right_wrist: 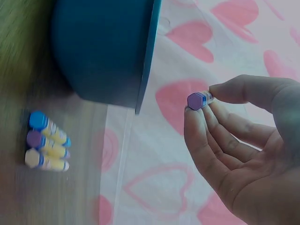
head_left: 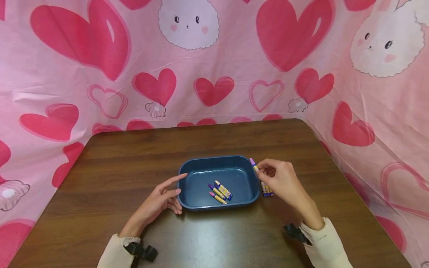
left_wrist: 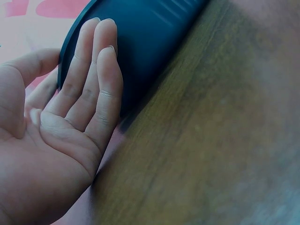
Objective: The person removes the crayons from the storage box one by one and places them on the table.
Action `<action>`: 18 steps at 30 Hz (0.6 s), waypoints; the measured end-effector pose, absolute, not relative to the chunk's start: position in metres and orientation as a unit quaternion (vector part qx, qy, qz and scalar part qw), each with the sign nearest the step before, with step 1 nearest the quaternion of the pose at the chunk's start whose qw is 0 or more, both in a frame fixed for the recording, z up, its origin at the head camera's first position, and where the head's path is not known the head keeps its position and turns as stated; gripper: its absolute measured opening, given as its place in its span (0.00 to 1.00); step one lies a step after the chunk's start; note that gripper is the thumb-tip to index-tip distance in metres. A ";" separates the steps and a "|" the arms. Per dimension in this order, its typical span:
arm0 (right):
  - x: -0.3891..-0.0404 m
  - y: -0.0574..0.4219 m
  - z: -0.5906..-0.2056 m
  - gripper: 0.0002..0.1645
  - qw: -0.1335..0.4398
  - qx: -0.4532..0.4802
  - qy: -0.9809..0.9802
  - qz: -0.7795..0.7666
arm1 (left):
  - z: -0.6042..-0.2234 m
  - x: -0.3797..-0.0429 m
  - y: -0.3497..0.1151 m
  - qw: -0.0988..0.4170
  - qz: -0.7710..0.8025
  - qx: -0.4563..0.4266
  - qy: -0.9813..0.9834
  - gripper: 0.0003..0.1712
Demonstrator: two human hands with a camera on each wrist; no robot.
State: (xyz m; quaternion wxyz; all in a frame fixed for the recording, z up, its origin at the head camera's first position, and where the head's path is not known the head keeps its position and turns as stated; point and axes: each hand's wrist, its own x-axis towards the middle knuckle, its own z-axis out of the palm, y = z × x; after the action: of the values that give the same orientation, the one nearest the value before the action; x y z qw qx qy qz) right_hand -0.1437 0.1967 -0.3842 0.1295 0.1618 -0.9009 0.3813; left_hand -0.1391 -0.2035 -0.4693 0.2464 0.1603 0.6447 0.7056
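A dark blue rectangular tray (head_left: 207, 164) stands on the table with several crayons (head_left: 222, 190) lying on its floor, their tips yellow, purple and pink. My left hand (head_left: 160, 203) touches the tray's left end, its index finger laid over the rim and the other fingers extended along the outer wall. Just beyond the right rim, my right hand (head_left: 284, 181) pinches a lilac-tipped crayon (head_left: 253, 163) between thumb and fingertips. In the right wrist view this crayon's lilac end (right_wrist: 195, 101) faces the camera. Three more crayons (right_wrist: 49, 146) lie side by side on the table, partly hidden by the right hand in the head view.
The brown wooden table (head_left: 134, 167) has rounded far corners. Pink cloth (head_left: 187, 63) printed with hearts and white rabbit faces hangs behind it and on both sides. Each wrist wears a black strap (head_left: 140, 251) over a cream sleeve (head_left: 326, 245).
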 end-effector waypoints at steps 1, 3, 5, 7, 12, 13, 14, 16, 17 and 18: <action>-0.143 0.200 -0.384 0.04 0.132 0.158 -0.901 0.381 | -0.469 -0.139 -0.203 0.247 0.706 0.160 0.645 0.32; -0.142 0.205 -0.384 0.04 0.134 0.150 -0.903 0.380 | -0.469 -0.139 -0.203 0.247 0.706 0.160 0.645 0.32; -0.141 0.209 -0.384 0.05 0.132 0.140 -0.903 0.383 | -0.469 -0.139 -0.203 0.246 0.705 0.160 0.645 0.32; -0.139 0.213 -0.385 0.05 0.127 0.131 -0.904 0.387 | -0.468 -0.138 -0.204 0.245 0.705 0.160 0.646 0.32; -0.140 0.222 -0.392 0.05 0.109 0.105 -0.907 0.394 | -0.468 -0.139 -0.205 0.244 0.706 0.162 0.645 0.32; -0.141 0.224 -0.395 0.05 0.103 0.098 -0.908 0.393 | -0.469 -0.139 -0.205 0.244 0.707 0.161 0.644 0.32; -0.142 0.226 -0.398 0.05 0.098 0.091 -0.910 0.393 | -0.469 -0.139 -0.205 0.243 0.707 0.160 0.644 0.32; -0.143 0.230 -0.405 0.05 0.081 0.076 -0.912 0.394 | -0.470 -0.139 -0.204 0.244 0.708 0.160 0.642 0.32; -0.144 0.231 -0.409 0.05 0.069 0.068 -0.913 0.397 | -0.471 -0.139 -0.204 0.245 0.709 0.158 0.642 0.32; -0.145 0.233 -0.413 0.05 0.058 0.061 -0.912 0.401 | -0.471 -0.139 -0.203 0.245 0.709 0.159 0.642 0.32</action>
State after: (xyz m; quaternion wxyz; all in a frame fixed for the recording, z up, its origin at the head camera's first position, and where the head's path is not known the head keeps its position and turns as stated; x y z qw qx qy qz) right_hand -0.1446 0.2329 -0.4130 0.0577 0.0611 -0.9124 0.4006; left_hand -0.1390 -0.2034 -0.4713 0.2447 0.1585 0.6419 0.7092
